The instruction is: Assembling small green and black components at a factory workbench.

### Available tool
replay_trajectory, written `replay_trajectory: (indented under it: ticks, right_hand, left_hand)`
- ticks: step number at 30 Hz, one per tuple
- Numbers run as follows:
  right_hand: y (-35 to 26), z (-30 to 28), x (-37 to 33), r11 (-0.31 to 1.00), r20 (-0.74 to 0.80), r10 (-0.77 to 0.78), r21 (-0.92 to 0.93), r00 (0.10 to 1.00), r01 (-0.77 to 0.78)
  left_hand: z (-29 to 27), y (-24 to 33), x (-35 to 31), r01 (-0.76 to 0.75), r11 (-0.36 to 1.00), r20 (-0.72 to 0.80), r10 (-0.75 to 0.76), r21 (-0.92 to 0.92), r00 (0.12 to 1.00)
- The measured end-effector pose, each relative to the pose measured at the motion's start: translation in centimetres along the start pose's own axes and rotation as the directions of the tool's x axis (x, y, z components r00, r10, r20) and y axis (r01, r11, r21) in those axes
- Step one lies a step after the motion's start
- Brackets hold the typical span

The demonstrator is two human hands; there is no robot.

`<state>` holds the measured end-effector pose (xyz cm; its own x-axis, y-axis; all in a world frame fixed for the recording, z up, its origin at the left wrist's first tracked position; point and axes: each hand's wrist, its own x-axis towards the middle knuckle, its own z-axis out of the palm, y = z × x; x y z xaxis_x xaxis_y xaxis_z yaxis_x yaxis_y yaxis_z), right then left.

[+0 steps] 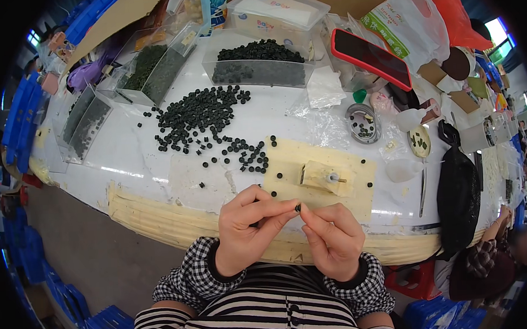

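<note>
A small black round part is pinched between the thumb and index finger of my left hand, just above the table's front edge. From the other side, the curled fingers of my right hand meet it, the index fingertip touching it. Behind my hands a cream block with a short peg rests on a yellowish mat. A few similar black parts lie on that mat. Left of it spreads a loose pile of the same black parts on the white tabletop.
At the back stands a clear bin of black parts; another clear bin is to its left. A red-cased phone leans at the back right. A round metal dish, tweezers and a black bag lie rightward. Padding lines the front edge.
</note>
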<state>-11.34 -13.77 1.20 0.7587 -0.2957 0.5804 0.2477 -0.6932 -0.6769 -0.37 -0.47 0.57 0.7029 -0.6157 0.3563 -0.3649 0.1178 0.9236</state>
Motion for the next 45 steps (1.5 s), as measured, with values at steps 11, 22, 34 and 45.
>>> replay_trajectory:
  ticks: [11, 22, 34, 45]
  right_hand:
    - [0.07, 0.04, -0.01, 1.0, -0.007, -0.003, -0.003, 1.0, 0.003]
    - [0.11, 0.12, -0.1, 1.0, -0.014, 0.014, 0.009, 1.0, -0.014]
    - [0.04, 0.19, -0.24, 0.998, -0.024, 0.051, 0.035, 0.998, -0.051]
    - [-0.07, 0.19, -0.2, 0.998, -0.03, 0.047, 0.032, 0.998, -0.046]
  left_hand:
    - [0.04, 0.22, -0.02, 0.024, 0.999, 0.005, -0.024, 0.032, 1.0]
    - [0.03, 0.21, 0.01, 0.05, 0.999, 0.014, -0.05, 0.009, 0.999]
    - [0.15, 0.4, 0.04, 0.103, 0.994, 0.012, -0.102, -0.024, 0.995]
    - [0.18, 0.1, 0.09, 0.052, 0.997, -0.01, -0.053, -0.063, 0.999]
